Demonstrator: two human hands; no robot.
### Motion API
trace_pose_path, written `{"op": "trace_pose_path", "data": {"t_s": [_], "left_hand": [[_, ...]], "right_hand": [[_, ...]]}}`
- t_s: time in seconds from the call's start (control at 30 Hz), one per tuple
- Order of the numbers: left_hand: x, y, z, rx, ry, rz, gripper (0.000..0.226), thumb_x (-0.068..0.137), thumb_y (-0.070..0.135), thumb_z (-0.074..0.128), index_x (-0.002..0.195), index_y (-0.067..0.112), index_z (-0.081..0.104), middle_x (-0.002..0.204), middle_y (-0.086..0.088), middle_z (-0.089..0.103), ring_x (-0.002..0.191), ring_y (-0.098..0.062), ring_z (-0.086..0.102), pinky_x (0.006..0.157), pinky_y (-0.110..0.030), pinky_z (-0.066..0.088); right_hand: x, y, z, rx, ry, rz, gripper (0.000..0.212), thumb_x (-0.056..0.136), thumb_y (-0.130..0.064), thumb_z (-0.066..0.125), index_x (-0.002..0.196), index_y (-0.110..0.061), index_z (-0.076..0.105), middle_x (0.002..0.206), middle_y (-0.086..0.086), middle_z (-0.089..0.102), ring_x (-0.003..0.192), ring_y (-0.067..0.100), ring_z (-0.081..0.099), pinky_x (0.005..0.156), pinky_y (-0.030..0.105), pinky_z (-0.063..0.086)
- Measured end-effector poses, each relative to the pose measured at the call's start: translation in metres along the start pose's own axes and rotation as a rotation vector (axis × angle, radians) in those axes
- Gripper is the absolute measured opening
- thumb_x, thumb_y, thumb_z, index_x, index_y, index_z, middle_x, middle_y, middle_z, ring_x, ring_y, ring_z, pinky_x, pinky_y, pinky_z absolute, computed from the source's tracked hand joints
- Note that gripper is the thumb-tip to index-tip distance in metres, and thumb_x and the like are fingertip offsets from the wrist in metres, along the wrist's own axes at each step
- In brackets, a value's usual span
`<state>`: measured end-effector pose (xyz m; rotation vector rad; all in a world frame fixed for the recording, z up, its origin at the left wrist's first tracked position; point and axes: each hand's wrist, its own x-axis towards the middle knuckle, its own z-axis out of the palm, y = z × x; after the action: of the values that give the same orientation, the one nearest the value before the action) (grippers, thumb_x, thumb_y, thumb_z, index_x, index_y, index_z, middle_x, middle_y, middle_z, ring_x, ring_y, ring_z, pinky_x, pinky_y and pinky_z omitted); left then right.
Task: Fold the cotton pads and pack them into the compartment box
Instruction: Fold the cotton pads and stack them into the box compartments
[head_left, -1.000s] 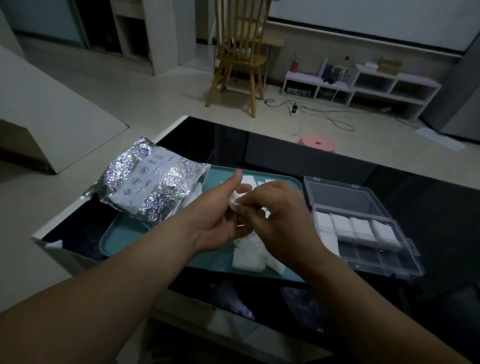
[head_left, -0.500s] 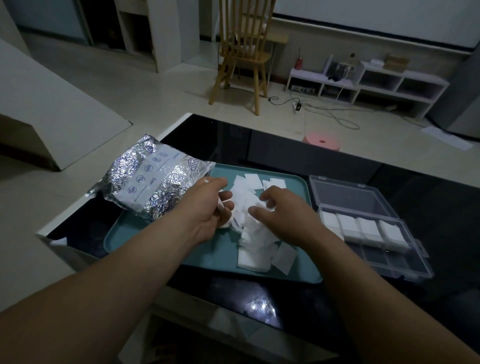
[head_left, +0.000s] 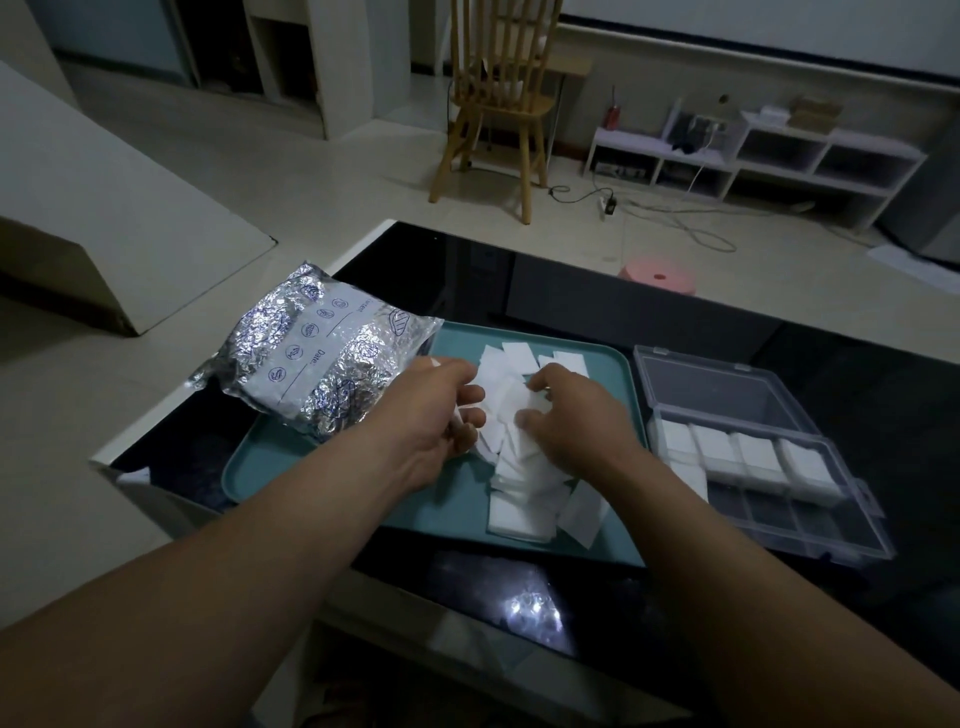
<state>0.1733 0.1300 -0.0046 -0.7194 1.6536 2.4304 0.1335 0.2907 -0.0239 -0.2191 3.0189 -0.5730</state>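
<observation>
Over the teal tray (head_left: 291, 467), my left hand (head_left: 431, 421) pinched a cotton pad (head_left: 434, 362) and my right hand (head_left: 576, 421) clutched at the loose heap (head_left: 519, 501), the compartment box (head_left: 810, 519) about half packed.

A teal rectangular plastic tray (head_left: 291, 467) lies on the glossy black table (head_left: 571, 291). A crinkled silver foil bag (head_left: 317, 364) overlaps the tray's back-left corner. A heap of white square cotton pads (head_left: 519, 499) sits in its right half, with the left hand (head_left: 431, 415) at the heap's left edge and the right hand (head_left: 576, 421) on top. Just right of the tray stands a clear plastic compartment box (head_left: 852, 514); white folded pads (head_left: 748, 452) sit in its back row.
</observation>
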Motion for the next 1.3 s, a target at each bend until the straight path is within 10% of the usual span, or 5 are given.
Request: {"op": "trace_pose_path", "data": {"t_s": [0.37,0.7,1.0,1.2,1.3], "left_hand": [[-0.004,-0.003,0.003,0.075,-0.019,0.044,0.010,0.102,0.011,0.054,0.105,0.019,0.059,0.089,-0.009,0.057,0.055,-0.014,0.050,0.042,-0.021,0.040],[-0.014,-0.004,0.014,-0.021,-0.207,0.080,0.028,0.100,0.027,0.066,0.116,0.008,0.054,0.119,-0.025,0.065,0.096,-0.032,0.072,0.073,-0.034,0.063],[-0.017,0.006,0.005,-0.087,-0.326,-0.031,0.028,0.104,0.031,0.059,0.125,0.012,0.060,0.090,-0.007,0.067,0.074,-0.017,0.071,0.057,-0.029,0.059],[-0.017,0.002,0.005,-0.052,-0.459,-0.152,0.040,0.100,0.054,0.057,0.112,0.021,0.075,0.098,-0.006,0.064,0.089,-0.016,0.064,0.079,-0.037,0.061],[-0.016,0.005,0.003,-0.071,-0.363,-0.145,0.033,0.100,0.051,0.057,0.109,0.022,0.071,0.083,-0.004,0.065,0.067,-0.012,0.065,0.060,-0.032,0.061]], "right_hand": [[0.002,0.016,-0.018,0.230,-0.023,0.030,0.017,0.096,-0.032,0.070,0.107,-0.021,0.075,0.106,-0.006,0.072,0.092,0.016,0.066,0.079,0.036,0.056],[-0.023,-0.008,-0.026,0.421,0.332,-0.180,0.012,0.098,-0.033,0.067,0.089,-0.027,0.064,0.080,-0.010,0.066,0.072,0.006,0.063,0.064,0.034,0.056],[-0.048,-0.014,-0.035,0.352,0.146,-0.480,0.027,0.083,-0.056,0.071,0.099,-0.035,0.063,0.107,-0.020,0.062,0.109,0.007,0.054,0.097,0.038,0.047],[-0.045,-0.010,-0.038,0.497,-0.099,-0.474,0.027,0.087,-0.027,0.081,0.090,-0.029,0.054,0.110,-0.009,0.067,0.103,0.013,0.062,0.087,0.033,0.054],[-0.039,-0.008,-0.042,0.653,-0.131,-0.396,0.024,0.088,-0.031,0.081,0.099,-0.024,0.061,0.119,-0.011,0.070,0.115,0.008,0.064,0.097,0.033,0.053]]}}
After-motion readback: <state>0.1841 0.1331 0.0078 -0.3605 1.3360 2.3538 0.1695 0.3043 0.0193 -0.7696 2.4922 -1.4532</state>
